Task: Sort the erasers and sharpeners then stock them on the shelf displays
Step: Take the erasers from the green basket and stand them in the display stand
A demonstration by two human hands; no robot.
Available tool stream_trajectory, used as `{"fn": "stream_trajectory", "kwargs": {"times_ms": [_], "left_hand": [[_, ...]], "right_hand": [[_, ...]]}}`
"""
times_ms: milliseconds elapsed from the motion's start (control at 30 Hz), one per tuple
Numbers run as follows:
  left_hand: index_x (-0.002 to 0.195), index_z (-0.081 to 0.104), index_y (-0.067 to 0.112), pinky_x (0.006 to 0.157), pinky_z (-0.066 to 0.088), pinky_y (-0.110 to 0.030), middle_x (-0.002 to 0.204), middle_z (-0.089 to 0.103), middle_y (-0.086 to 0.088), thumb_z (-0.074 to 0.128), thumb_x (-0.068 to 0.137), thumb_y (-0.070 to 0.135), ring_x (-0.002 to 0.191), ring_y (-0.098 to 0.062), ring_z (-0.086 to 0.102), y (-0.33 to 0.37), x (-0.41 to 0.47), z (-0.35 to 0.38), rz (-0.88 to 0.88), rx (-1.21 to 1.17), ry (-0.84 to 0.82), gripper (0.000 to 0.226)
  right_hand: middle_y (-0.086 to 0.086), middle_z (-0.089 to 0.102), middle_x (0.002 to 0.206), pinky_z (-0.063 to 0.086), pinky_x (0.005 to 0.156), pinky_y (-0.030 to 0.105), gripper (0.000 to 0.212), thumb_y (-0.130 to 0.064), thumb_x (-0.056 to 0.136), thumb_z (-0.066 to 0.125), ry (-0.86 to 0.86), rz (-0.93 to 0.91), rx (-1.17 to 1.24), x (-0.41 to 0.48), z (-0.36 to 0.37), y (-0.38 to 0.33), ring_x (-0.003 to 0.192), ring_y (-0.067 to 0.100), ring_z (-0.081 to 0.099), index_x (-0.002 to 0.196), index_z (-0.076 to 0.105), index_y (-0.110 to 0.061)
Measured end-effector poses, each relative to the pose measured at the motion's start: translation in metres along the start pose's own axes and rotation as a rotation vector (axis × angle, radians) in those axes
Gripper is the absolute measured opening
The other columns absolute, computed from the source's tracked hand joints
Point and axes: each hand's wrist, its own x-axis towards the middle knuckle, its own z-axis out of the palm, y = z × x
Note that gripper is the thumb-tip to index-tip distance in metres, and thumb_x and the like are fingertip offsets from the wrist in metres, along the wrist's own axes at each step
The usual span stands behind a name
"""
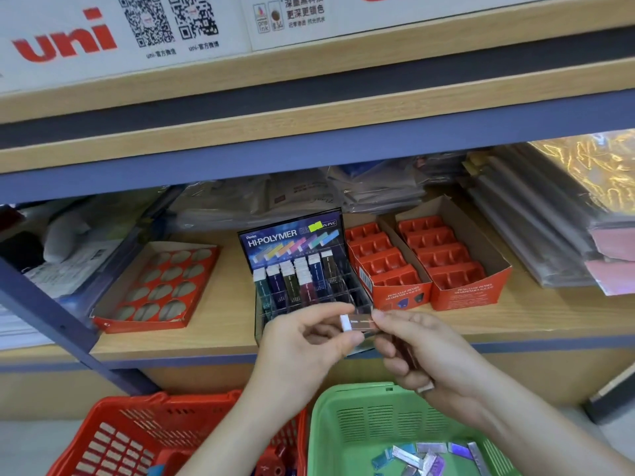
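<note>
A black Hi-Polymer eraser display (292, 235) stands on the wooden shelf (206, 341), with several upright sleeved erasers in its clear compartments. Just in front of it, my left hand (302, 345) and my right hand (422, 352) both pinch one sleeved eraser (357, 321), which lies level between them. My right hand also grips another eraser (424, 386) in its curled lower fingers. A green basket (343, 427) below holds several loose erasers (429, 455). A red basket (113, 431) at lower left holds sharpeners (275, 465).
Two red sharpener boxes (388, 290) (470, 286) with empty moulded trays sit right of the display. A flat red tray (154, 283) with oval holes lies to its left. Stacks of plastic-wrapped stationery (536, 228) fill the back and right of the shelf.
</note>
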Motion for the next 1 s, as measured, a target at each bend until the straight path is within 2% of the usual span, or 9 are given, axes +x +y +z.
{"fn": "stream_trajectory", "kwargs": {"times_ms": [133,233,333,433,533,633,733,833,1000], "left_hand": [[0.087,0.077,0.026,0.063,0.05,-0.016,0.078,0.071,0.006,0.077,0.065,0.028,0.068,-0.005,0.064,0.004,-0.005,-0.003,0.104,-0.007,-0.008,0.022],[0.079,0.076,0.02,0.058,0.049,-0.017,0.07,0.071,0.001,0.074,0.069,0.028,0.062,-0.007,0.063,0.013,0.002,-0.009,0.11,-0.024,0.038,0.013],[0.079,0.071,0.011,0.055,0.055,-0.022,0.066,0.071,-0.009,0.076,0.073,0.012,0.056,-0.016,0.065,0.019,0.022,-0.021,0.038,-0.129,0.199,0.008],[0.085,0.07,0.011,0.056,0.057,-0.023,0.067,0.072,-0.01,0.074,0.079,0.006,0.057,-0.019,0.066,0.019,0.048,-0.036,0.018,-0.083,0.285,0.009],[0.083,0.071,0.022,0.065,0.059,-0.025,0.069,0.072,-0.001,0.072,0.083,0.01,0.064,-0.016,0.07,0.015,0.075,-0.041,0.055,0.1,0.26,0.013],[0.086,0.069,0.026,0.069,0.056,-0.023,0.074,0.071,0.011,0.072,0.085,0.017,0.069,-0.009,0.069,0.011,0.102,-0.035,0.11,0.339,0.231,0.009],[0.086,0.069,0.024,0.071,0.052,-0.023,0.078,0.069,0.012,0.069,0.087,0.024,0.075,-0.005,0.066,0.002,0.12,-0.023,0.135,0.563,0.154,0.001],[0.087,0.07,0.025,0.07,0.053,-0.03,0.077,0.07,0.008,0.067,0.088,0.028,0.073,-0.012,0.066,-0.006,0.131,-0.015,0.156,0.727,0.096,0.004],[0.091,0.072,0.022,0.071,0.054,-0.031,0.08,0.071,0.004,0.066,0.089,0.027,0.074,-0.015,0.065,-0.003,0.14,-0.015,0.163,0.803,0.073,0.008]], "right_hand": [[0.0,0.043,0.057,0.015,0.032,0.015,0.027,-0.036,0.094,0.057,-0.018,0.092,-0.05,-0.003,-0.001,-0.002,0.041,0.008,0.032,0.078,0.05,-0.014],[0.001,0.046,0.06,0.018,0.035,0.016,0.037,-0.048,0.091,0.057,-0.023,0.131,-0.029,-0.002,-0.002,-0.001,0.044,0.009,0.034,0.086,0.058,-0.012],[0.007,0.06,0.071,0.024,0.039,0.019,0.019,-0.02,0.093,0.058,0.04,0.102,0.086,0.0,-0.006,-0.003,0.049,0.011,0.044,0.111,0.06,-0.011],[0.016,0.069,0.097,0.038,0.046,0.024,0.048,0.019,0.081,0.041,0.064,0.063,0.113,0.002,-0.013,-0.005,0.068,0.016,0.06,0.117,0.057,-0.01],[0.023,0.063,0.117,0.054,0.062,0.031,0.059,0.025,0.085,0.033,0.057,0.068,0.155,0.002,-0.017,-0.006,0.1,0.026,0.068,0.128,0.052,-0.01],[0.023,0.06,0.122,0.06,0.074,0.046,0.06,0.021,0.091,0.038,0.026,0.067,0.199,0.0,-0.019,-0.008,0.099,0.036,0.07,0.14,0.042,-0.012],[0.02,0.065,0.12,0.061,0.071,0.047,0.045,0.012,0.094,0.046,0.007,0.052,0.223,-0.001,-0.02,-0.012,0.095,0.039,0.071,0.135,0.045,-0.007],[0.019,0.072,0.107,0.062,0.062,0.032,0.025,0.005,0.097,0.047,0.034,0.013,0.204,-0.002,-0.02,-0.015,0.088,0.032,0.073,0.12,0.055,0.001],[0.032,0.06,0.106,0.062,0.064,0.032,0.019,0.005,0.097,0.048,0.118,-0.013,0.201,-0.001,-0.021,-0.016,0.083,0.032,0.074,0.106,0.065,0.003]]}}
